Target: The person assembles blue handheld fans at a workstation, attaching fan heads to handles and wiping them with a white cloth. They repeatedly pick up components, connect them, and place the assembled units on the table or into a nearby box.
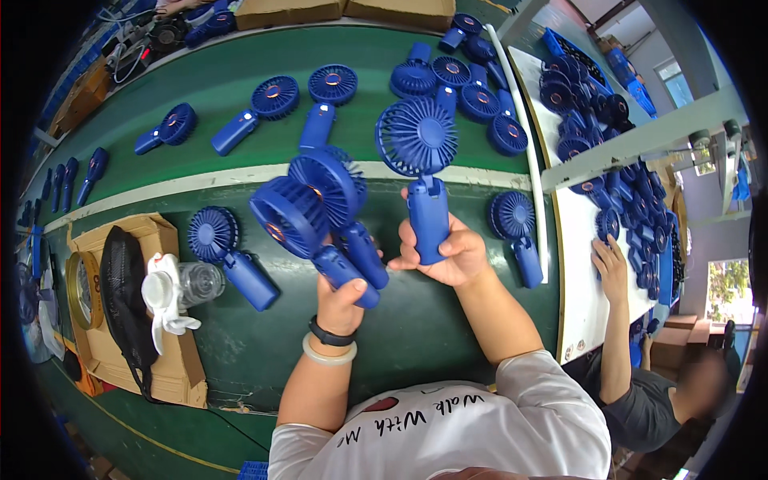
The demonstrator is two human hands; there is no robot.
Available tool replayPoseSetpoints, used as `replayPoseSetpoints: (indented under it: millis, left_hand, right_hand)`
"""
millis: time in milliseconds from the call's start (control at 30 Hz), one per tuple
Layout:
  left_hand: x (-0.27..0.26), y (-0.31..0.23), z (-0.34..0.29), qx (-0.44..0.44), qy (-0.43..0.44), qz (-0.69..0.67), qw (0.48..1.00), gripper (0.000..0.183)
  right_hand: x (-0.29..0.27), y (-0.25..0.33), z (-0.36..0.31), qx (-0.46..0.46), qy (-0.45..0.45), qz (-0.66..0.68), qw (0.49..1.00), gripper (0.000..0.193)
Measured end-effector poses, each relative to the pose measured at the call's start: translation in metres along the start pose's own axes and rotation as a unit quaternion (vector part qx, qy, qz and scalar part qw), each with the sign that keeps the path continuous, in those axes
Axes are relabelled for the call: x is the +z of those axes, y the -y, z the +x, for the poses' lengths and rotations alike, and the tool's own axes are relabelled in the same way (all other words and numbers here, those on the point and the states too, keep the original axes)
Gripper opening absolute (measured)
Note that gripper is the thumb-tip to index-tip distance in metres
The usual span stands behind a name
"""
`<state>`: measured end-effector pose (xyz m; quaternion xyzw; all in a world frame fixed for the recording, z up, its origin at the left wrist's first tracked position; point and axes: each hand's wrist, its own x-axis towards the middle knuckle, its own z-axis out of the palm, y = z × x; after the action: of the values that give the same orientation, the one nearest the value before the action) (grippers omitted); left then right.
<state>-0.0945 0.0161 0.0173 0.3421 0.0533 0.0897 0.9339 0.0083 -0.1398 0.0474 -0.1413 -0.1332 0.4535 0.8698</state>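
L hand (340,300), mid-frame, is clasping two round-caged blue plastic fans (302,228), R hand (450,252) a third fan (426,178): prob. light, stiff; handles (430,220) offering best hold, cages (416,136) likely fragile.

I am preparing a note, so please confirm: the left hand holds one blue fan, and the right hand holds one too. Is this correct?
Not quite: the head view shows two blue fans in the left hand, not one.
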Motion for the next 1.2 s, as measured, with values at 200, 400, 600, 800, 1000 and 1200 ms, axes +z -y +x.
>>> replayPoseSetpoints:
  millis: [200, 400, 600, 800, 1000, 1200]
  left_hand:
    - [-0.007, 0.000, -0.001, -0.039, 0.055, -0.049, 0.997, 0.084]
    - [-0.005, 0.002, 0.000, -0.048, 0.067, -0.092, 0.992, 0.087]
    - [-0.011, 0.002, 0.000, -0.054, 0.071, -0.136, 0.987, 0.081]
    - [-0.014, 0.001, 0.001, -0.068, 0.092, -0.167, 0.979, 0.080]
    - [-0.003, 0.001, -0.001, -0.069, 0.061, -0.099, 0.991, 0.087]
    - [-0.001, 0.003, -0.001, -0.083, 0.102, -0.071, 0.989, 0.087]
  right_hand:
    - [-0.003, 0.001, -0.023, -0.015, -0.003, -0.015, 1.000, 0.077]
    - [-0.004, 0.000, -0.019, -0.040, -0.015, -0.078, 0.996, 0.063]
    - [-0.007, -0.009, -0.018, -0.072, -0.078, -0.098, 0.990, 0.056]
    - [-0.001, -0.004, -0.023, -0.064, -0.220, -0.310, 0.923, 0.051]
    - [-0.003, -0.009, -0.019, -0.108, -0.241, -0.420, 0.868, 0.041]
    - [-0.007, -0.009, -0.017, -0.131, -0.229, -0.408, 0.874, 0.046]
